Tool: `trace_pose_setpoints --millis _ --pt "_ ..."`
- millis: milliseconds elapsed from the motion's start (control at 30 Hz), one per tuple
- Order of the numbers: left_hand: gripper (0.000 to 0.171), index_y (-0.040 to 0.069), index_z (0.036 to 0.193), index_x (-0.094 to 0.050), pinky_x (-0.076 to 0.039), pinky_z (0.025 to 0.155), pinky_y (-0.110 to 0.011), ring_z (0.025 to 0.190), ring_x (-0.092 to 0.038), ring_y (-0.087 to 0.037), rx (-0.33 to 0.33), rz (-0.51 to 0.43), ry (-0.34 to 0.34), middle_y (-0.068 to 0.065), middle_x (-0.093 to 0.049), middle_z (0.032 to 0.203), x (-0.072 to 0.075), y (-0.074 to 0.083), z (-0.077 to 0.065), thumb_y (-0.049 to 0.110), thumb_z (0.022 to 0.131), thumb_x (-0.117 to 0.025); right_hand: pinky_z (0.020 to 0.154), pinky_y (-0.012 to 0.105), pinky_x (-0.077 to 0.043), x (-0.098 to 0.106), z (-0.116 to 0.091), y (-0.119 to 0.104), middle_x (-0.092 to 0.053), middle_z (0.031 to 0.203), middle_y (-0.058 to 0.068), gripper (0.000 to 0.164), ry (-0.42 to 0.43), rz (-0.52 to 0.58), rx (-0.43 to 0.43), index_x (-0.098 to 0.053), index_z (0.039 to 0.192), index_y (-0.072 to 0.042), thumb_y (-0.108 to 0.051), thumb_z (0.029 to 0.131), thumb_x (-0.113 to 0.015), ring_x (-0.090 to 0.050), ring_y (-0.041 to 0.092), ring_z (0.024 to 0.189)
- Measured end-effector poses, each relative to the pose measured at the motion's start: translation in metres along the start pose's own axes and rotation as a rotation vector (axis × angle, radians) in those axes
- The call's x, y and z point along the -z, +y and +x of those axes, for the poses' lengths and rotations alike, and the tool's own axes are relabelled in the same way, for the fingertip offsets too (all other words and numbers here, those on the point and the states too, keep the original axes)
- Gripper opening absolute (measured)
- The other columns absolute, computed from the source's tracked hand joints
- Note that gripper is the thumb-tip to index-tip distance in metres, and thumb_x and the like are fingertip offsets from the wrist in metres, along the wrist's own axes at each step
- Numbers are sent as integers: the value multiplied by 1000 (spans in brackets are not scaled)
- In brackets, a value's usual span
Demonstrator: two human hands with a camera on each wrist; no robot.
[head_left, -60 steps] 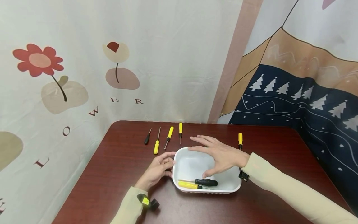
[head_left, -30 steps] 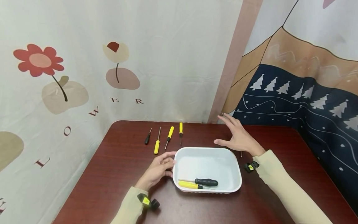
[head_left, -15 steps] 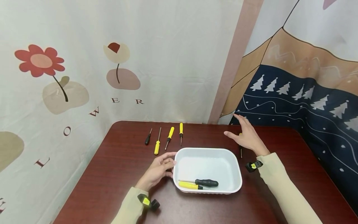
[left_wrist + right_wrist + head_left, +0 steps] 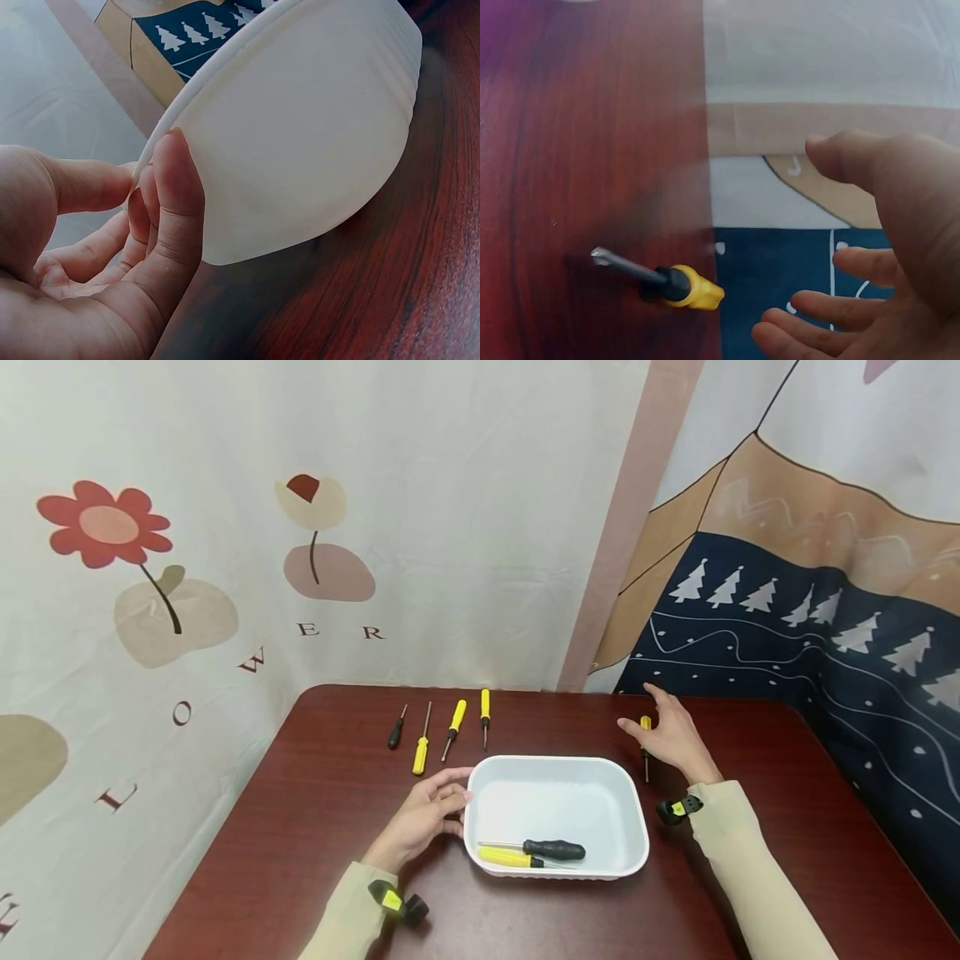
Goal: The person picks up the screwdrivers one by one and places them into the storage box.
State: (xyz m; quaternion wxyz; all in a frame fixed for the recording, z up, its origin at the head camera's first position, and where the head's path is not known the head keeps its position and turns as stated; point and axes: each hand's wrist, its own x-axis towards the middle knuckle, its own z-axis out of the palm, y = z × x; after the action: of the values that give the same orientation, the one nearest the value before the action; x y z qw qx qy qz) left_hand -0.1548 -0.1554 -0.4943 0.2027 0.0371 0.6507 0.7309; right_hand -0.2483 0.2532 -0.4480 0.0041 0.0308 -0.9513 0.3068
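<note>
My left hand [image 4: 420,814] pinches the left rim of a white plastic basin [image 4: 558,767]; the left wrist view shows thumb and fingers on either side of that rim. Inside the basin, along its near wall, lie a black-handled screwdriver [image 4: 553,849] and a yellow-handled screwdriver [image 4: 506,857]. Beyond the basin's far right corner, my right hand [image 4: 675,739] hovers with fingers spread beside another yellow-and-black screwdriver [image 4: 646,747]. In the right wrist view, a gap separates the fingers from that screwdriver's yellow handle [image 4: 703,291].
Behind the basin to the left, a black screwdriver [image 4: 395,727] and three yellow ones, among them one with a long shaft [image 4: 421,752], lie in a row on the dark red table [image 4: 300,827]. A printed curtain [image 4: 465,527] hangs along the table's far edge.
My right hand has moved from above the basin to the far right, then lowered toward the screwdriver there. The left hand and the basin have stayed in place.
</note>
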Motion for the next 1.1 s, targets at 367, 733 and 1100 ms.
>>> trace_pose_setpoints --millis 367,733,1100 --pt "50 0 147 -47 -58 61 -28 74 -60 -14 3 7 -2 -5 -63 93 2 0 0 6 99 -63 111 71 -38 -15 1 14 -32 155 38 86 15 -48 -75 -28 156 8 -37 95 -68 -41 55 136" --pt "50 0 147 -47 -58 62 -29 75 -59 -15 2 6 -5 -6 -62 93 0 2 0 6 99 -62 95 62 -50 -26 1 24 -53 132 41 67 120 -98 -52 -46 142 16 -23 92 -69 -56 52 113" --pt "50 0 147 -47 -59 63 -29 76 -60 -15 8 8 -1 -6 -62 93 -1 1 0 5 100 -61 70 45 -56 -29 1 23 -62 116 35 56 103 -114 -140 -57 132 16 -21 92 -69 -62 37 86"
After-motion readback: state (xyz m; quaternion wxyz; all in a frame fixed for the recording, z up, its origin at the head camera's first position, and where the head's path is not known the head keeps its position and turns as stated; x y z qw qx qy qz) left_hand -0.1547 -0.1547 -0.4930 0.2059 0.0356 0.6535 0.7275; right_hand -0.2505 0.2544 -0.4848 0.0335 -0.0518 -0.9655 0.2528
